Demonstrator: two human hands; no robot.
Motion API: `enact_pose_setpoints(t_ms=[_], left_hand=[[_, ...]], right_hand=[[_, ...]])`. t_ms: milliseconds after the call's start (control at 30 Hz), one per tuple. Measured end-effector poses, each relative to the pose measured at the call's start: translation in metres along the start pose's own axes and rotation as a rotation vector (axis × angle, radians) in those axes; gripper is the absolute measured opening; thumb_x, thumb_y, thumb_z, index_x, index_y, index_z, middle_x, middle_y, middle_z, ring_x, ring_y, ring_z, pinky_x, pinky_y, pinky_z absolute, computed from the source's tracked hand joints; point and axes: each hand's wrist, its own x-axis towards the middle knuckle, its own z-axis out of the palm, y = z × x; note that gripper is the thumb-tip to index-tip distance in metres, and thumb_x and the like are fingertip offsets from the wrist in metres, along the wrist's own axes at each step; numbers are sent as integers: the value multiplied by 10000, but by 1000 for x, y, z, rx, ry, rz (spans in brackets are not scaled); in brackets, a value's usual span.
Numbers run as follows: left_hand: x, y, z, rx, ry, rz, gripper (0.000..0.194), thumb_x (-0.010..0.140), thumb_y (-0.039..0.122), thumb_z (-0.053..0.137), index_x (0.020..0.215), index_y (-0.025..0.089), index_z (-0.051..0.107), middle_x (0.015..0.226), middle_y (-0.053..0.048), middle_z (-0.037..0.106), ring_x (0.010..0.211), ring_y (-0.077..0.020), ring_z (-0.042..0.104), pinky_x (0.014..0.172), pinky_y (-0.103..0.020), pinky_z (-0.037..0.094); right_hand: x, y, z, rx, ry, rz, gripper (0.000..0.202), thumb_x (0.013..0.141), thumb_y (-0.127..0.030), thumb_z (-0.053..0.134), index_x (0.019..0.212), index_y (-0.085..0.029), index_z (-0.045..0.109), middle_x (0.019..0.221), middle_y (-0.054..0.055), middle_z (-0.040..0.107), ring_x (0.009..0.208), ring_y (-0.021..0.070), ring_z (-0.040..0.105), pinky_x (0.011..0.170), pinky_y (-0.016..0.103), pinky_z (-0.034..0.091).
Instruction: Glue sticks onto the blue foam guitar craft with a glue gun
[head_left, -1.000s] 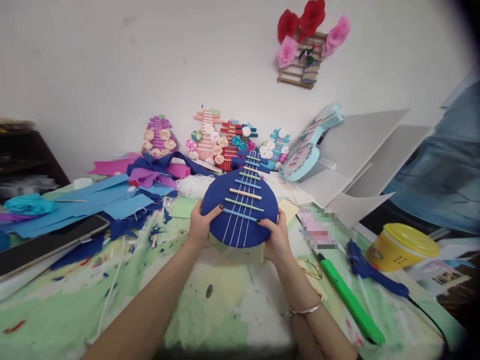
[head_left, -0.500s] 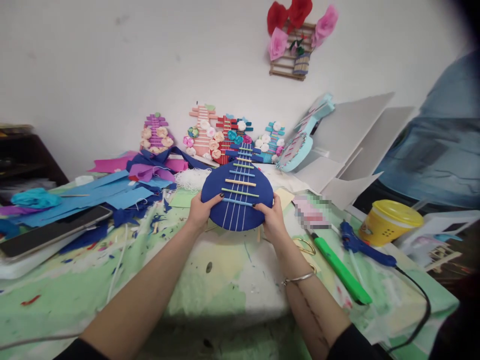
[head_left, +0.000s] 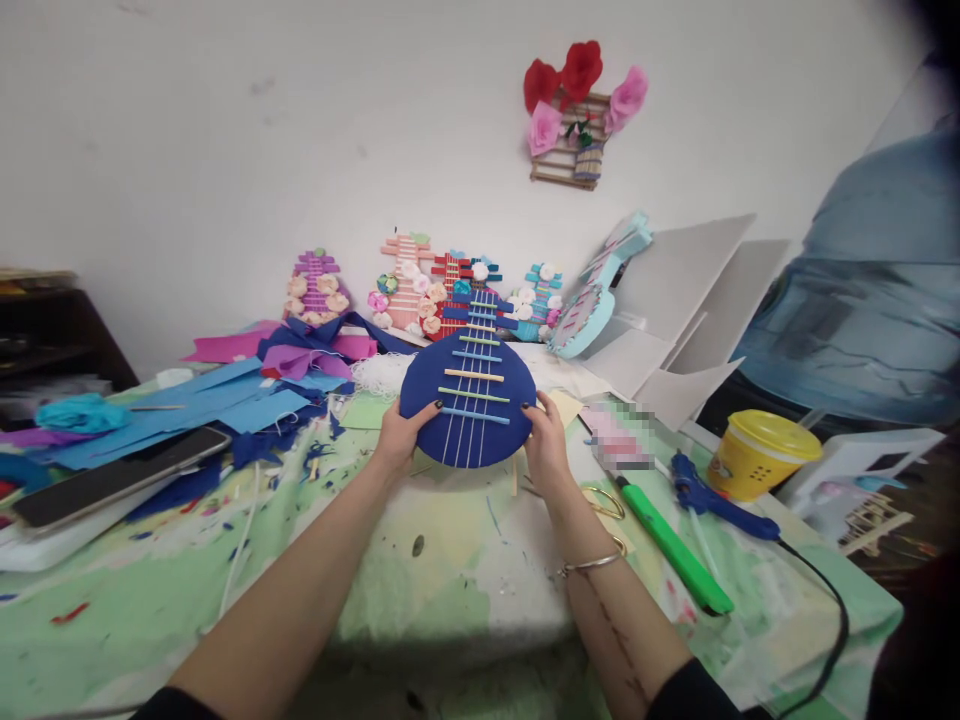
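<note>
Between my hands a dark blue craft lute (head_left: pixel 427 385) is held up above the table, its neck leaning away from me. White strings run down its front, crossed by several thin blue, green and cream sticks. My left hand (head_left: pixel 399 435) grips the lower left edge, thumb on the face. On the opposite edge my right hand (head_left: pixel 546 435) holds the body, thumb tip on the rim. The fingers behind the body are hidden. Gold-handled scissors (head_left: pixel 606 503) lie partly behind my right wrist.
On the right lie a green utility knife (head_left: pixel 675 545), a blue glue gun (head_left: pixel 720 505) with a black cord, and a yellow tub (head_left: pixel 761 460). Finished craft lutes (head_left: pixel 409 275) lean against the wall. A phone (head_left: pixel 124 478) and blue paper sheets (head_left: pixel 180 410) are on the left.
The view has tilted up a little. My right thumb has slid outward from the lute's face to its right rim. Both hands still hold the lute.
</note>
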Motion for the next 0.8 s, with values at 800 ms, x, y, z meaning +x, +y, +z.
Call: enact_pose_setpoints(t_ms=[800], left_hand=[[13, -6, -22, -96, -27, -128, 473, 589, 106, 741, 1036, 199, 620, 857, -30, 695, 683, -153, 628, 591, -272, 504]], right_hand=[[0, 3, -15, -616, 180, -316, 307, 833, -335, 408, 544, -242, 363, 473, -55, 400, 508, 145, 368, 527, 276, 286]])
